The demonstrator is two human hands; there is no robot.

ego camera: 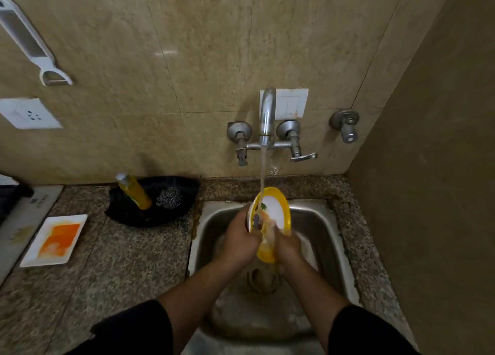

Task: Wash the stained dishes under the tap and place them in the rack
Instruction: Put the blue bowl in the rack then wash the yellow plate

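Observation:
A round plate [276, 207] with a yellow rim and white middle is held tilted on edge over the steel sink [316, 215]. Water runs from the tap [267, 119] onto its upper left rim. My left hand [239, 240] grips the plate's left edge. My right hand [288, 246] holds its lower right side, fingers on the wet face. Food residue shows near the plate's left side. A white rectangular dish [55, 240] with orange stains lies on the counter at the left. No rack is in view.
A black tray [184, 191] behind the counter holds a yellow soap bottle [135, 191] and a steel scrubber [169, 198]. A granite counter [128, 258] surrounds the sink. A side wall [428, 194] stands close on the right. A socket [28, 113] and a peeler [29, 44] are on the wall.

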